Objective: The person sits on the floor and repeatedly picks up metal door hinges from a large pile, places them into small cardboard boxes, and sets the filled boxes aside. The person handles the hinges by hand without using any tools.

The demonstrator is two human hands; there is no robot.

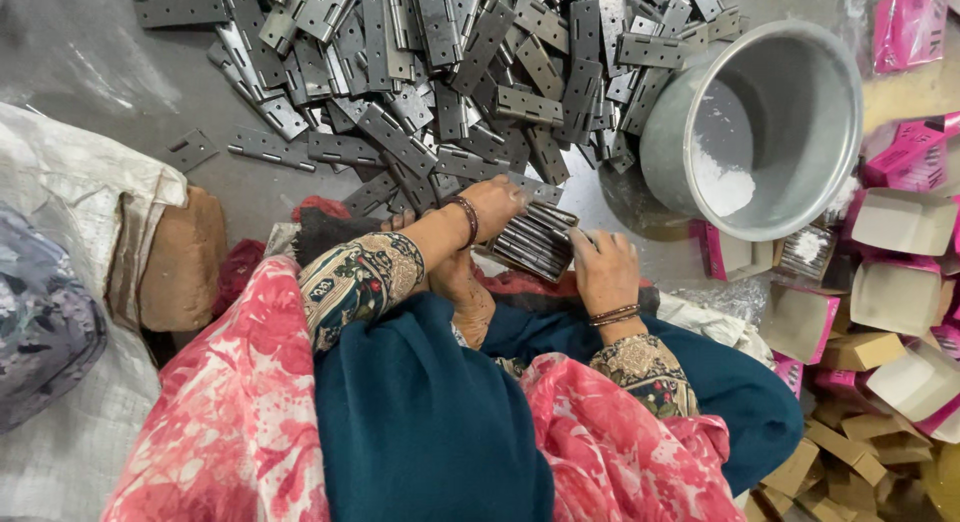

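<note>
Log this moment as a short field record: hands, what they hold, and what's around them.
left hand: on the upper end of the hinge stack, fingers bent over it
right hand: gripping the lower end of the hinge stack
hinge stack: folded metal hinges pressed side by side
loose hinges: heaped on the floor beyond
metal pot: right of the heap, white powder inside
pink cartons: far right, open

The hinges (pixel 440 72) are dull grey, the pot (pixel 770 122) silver-grey with white powder (pixel 725 187), the small boxes (pixel 905 27) pink, the clothing (pixel 230 422) red-floral and teal.

- A small packing workshop, worked on the floor (pixel 120 72).
- Heap of metal hinges (pixel 440 72) across the top of the frame.
- Pink cardboard boxes (pixel 900 282) piled at right.
</note>
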